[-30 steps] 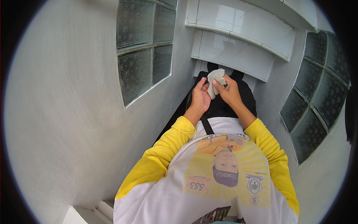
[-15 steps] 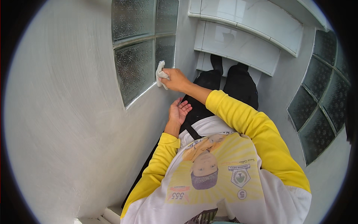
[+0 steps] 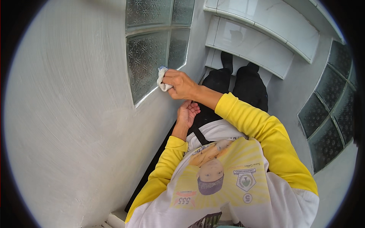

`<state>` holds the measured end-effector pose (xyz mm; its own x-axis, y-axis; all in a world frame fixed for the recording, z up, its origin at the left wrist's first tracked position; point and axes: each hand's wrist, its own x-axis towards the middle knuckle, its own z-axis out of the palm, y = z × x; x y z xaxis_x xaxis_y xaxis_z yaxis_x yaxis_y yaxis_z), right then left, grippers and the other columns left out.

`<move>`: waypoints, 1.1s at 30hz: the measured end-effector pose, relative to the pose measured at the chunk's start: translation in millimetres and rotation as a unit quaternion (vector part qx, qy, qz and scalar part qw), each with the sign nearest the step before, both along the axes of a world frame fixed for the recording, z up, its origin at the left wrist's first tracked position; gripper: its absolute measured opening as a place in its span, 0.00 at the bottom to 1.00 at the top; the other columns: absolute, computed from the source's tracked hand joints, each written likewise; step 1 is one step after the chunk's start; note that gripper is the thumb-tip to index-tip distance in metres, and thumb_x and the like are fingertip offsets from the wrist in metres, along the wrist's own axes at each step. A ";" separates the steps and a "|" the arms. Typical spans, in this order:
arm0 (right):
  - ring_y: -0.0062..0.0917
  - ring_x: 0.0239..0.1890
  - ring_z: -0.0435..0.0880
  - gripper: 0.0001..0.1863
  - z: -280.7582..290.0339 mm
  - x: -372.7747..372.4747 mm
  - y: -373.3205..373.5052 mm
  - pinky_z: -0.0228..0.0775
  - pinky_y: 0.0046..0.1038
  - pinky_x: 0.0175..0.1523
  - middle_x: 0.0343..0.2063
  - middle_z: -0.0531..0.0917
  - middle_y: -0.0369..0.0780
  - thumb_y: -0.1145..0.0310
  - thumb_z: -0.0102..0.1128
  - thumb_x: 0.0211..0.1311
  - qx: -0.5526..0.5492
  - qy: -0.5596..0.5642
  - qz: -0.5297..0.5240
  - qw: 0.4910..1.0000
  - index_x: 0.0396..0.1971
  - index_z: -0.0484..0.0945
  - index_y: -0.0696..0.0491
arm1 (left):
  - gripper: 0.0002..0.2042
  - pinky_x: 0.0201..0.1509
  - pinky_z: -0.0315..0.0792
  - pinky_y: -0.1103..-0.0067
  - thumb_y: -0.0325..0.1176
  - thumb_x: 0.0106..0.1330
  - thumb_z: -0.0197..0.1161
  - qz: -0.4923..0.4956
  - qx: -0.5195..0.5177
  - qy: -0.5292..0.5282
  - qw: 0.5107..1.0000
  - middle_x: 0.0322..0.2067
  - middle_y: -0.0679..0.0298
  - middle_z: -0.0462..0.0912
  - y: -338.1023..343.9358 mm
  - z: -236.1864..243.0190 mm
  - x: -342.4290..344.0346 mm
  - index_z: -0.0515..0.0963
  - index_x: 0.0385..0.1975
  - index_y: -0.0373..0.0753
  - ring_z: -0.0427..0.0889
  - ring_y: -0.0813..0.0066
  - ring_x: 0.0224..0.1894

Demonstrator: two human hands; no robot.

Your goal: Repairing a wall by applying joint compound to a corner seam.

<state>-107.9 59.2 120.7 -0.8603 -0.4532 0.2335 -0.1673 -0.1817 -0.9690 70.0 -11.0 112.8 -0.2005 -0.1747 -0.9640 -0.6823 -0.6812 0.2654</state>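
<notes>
Wall [image 3: 76, 125], grey and brush-streaked, fills the left side. Glossy, marbled tile faces the steps [image 3: 262, 22]. Flower-patterned glass squares make up the window [image 3: 148, 62]. The right hand [image 3: 181, 84] is clenched; the left hand [image 3: 187, 113] curls loosely below, fingers released. Within the right's grasp, a crumpled, whitish cloth [image 3: 163, 82] sits at the window's lower edge.

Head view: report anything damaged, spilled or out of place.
Nothing stands out. The left window shows no visible crack, the white cloth is bunched in the right hand, and the tiled steps show no obvious spill; their dark patch may be a reflection.
</notes>
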 end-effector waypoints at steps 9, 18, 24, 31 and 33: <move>0.39 0.34 0.77 0.15 -17.0 -11.1 3.7 0.73 0.35 0.42 0.26 0.76 0.40 0.81 0.56 0.33 -0.035 0.073 0.019 0.997 0.29 0.78 0.55 | 0.14 0.39 0.78 0.71 0.36 0.72 0.53 -0.015 0.043 0.029 0.999 0.35 0.58 0.84 -3.1 7.0 -10.6 0.73 0.52 0.37 0.83 0.65 0.36; 0.35 0.31 0.72 0.11 7.3 -15.6 -0.1 0.66 0.33 0.37 0.25 0.70 0.38 0.77 0.58 0.32 -0.069 0.120 0.000 0.990 0.23 0.71 0.53 | 0.07 0.31 0.70 0.75 0.32 0.70 0.49 0.005 -0.002 -0.015 1.000 0.26 0.59 0.80 4.2 10.7 -23.1 0.75 0.39 0.39 0.77 0.69 0.27; 0.38 0.33 0.74 0.11 85.2 -17.3 -8.8 0.71 0.36 0.40 0.27 0.72 0.39 0.78 0.57 0.33 -0.129 0.193 0.054 0.971 0.24 0.72 0.54 | 0.13 0.47 0.80 0.69 0.39 0.74 0.55 0.016 -0.046 0.025 0.998 0.43 0.58 0.83 2.6 -6.9 1.2 0.74 0.49 0.37 0.84 0.66 0.43; 0.43 0.37 0.75 0.09 -21.5 -27.1 1.2 0.69 0.40 0.42 0.29 0.73 0.42 0.80 0.55 0.44 -0.038 0.037 -0.067 0.996 0.29 0.71 0.56 | 0.15 0.32 0.73 0.76 0.30 0.69 0.53 -0.005 0.009 -0.003 1.000 0.27 0.58 0.81 4.2 10.0 -24.2 0.70 0.55 0.34 0.78 0.67 0.28; 0.45 0.38 0.75 0.09 -15.9 -65.0 0.8 0.69 0.40 0.43 0.29 0.73 0.43 0.80 0.55 0.47 -0.048 0.026 -0.111 0.992 0.31 0.71 0.56 | 0.16 0.33 0.74 0.76 0.30 0.70 0.53 -0.012 0.012 0.008 1.000 0.28 0.58 0.81 3.4 7.5 -25.6 0.70 0.55 0.34 0.79 0.67 0.28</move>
